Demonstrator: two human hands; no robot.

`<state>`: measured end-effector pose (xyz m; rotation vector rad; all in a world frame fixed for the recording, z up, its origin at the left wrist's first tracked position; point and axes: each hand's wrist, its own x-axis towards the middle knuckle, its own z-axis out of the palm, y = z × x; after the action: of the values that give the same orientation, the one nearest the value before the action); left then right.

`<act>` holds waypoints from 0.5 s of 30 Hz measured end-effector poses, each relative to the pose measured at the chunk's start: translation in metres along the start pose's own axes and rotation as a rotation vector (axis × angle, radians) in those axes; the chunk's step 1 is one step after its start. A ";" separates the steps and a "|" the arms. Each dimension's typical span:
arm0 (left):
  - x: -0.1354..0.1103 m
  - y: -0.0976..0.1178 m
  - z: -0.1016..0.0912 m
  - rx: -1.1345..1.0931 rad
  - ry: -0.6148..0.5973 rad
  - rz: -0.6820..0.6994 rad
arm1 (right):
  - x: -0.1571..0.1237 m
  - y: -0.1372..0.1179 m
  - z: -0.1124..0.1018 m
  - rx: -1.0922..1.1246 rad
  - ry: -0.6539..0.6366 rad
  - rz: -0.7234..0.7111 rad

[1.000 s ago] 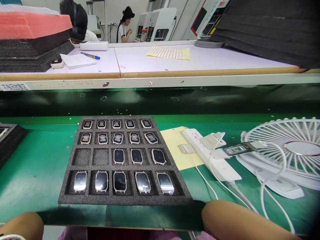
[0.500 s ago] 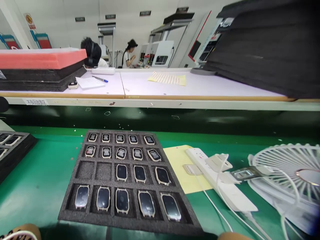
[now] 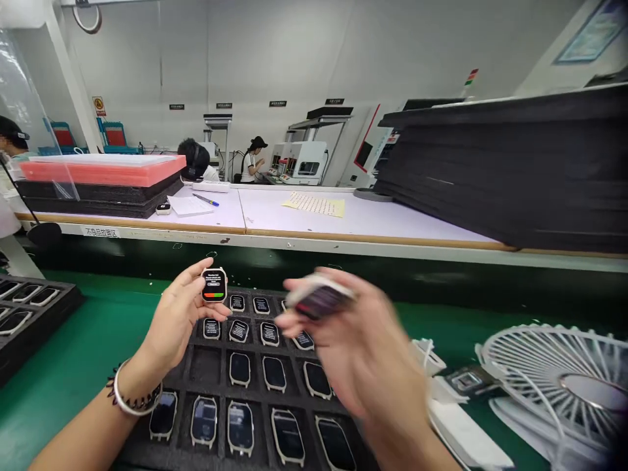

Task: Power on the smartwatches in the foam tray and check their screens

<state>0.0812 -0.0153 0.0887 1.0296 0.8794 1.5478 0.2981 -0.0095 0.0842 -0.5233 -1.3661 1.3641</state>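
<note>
My left hand holds a strapless smartwatch upright by its edges, above the far left of a black foam tray. Its lit screen carries white text with a red and green bar below. In my right hand is a second smartwatch, tilted and blurred by motion, gripped between thumb and fingers over the tray's right side. The foam tray carries rows of similar watches. Far rows show text on their screens; near rows have dark screens. My hands and forearms hide parts of the tray.
Right of the tray lie a white power strip, cables and a white fan. Another watch tray sits at left. A raised shelf behind holds black foam stacks and a pink foam slab. People sit beyond.
Both hands have risen into view over the tray, each with a smartwatch now in it. The camera view has tilted upward, showing more wall.
</note>
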 end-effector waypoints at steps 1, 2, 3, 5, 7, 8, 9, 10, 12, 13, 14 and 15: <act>0.002 -0.005 0.001 0.030 -0.013 -0.016 | 0.005 0.007 0.002 0.059 -0.003 0.063; 0.002 -0.009 0.001 0.071 -0.026 -0.023 | 0.010 0.014 0.003 0.111 -0.018 0.139; 0.002 -0.013 0.002 0.116 -0.038 -0.021 | 0.016 0.022 0.003 0.147 -0.043 0.213; 0.002 -0.018 0.002 0.201 -0.058 0.006 | 0.024 0.036 0.003 0.161 -0.086 0.294; 0.003 -0.022 0.002 0.261 -0.073 0.025 | 0.027 0.044 0.002 0.159 -0.106 0.300; 0.003 -0.024 0.002 0.281 -0.080 0.028 | 0.027 0.045 0.001 0.154 -0.111 0.295; 0.004 -0.025 0.002 0.295 -0.085 0.030 | 0.027 0.046 0.001 0.146 -0.114 0.289; 0.004 -0.026 0.002 0.305 -0.090 0.030 | 0.027 0.046 0.000 0.136 -0.117 0.282; 0.005 -0.028 0.003 0.316 -0.102 0.033 | 0.027 0.046 -0.001 0.114 -0.119 0.260; 0.005 -0.029 0.003 0.318 -0.110 0.037 | 0.027 0.046 -0.001 0.105 -0.117 0.247; 0.005 -0.030 0.004 0.317 -0.119 0.043 | 0.027 0.046 -0.001 0.099 -0.115 0.237; 0.005 -0.031 0.004 0.314 -0.130 0.048 | 0.028 0.046 -0.002 0.093 -0.113 0.232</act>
<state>0.0955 -0.0040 0.0625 1.3687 1.0328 1.3906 0.2737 0.0268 0.0523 -0.5621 -1.3562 1.6592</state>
